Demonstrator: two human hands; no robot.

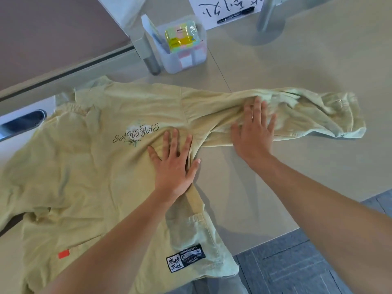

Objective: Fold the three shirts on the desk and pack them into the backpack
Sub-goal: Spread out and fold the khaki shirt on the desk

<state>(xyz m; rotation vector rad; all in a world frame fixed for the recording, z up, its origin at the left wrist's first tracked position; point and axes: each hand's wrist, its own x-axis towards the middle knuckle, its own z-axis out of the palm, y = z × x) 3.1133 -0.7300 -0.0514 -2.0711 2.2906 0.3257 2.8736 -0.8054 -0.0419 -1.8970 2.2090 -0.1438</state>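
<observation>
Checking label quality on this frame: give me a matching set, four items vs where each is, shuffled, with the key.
Items:
1. left hand
2. right hand
3. marker
4. sticky notes

Places:
A. on the paper sheet
B. flat on the shirt body, below the script print
C. in the clear bin
D. flat on the outstretched sleeve

Pairs: 1-B, 2-D, 3-A, 4-C

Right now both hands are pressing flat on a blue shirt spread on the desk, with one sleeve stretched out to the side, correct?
Not quite: the shirt is pale yellow, not blue, as the head view shows. The rest holds: the left hand and right hand press flat on it, sleeve stretched sideways across the desk.
</observation>
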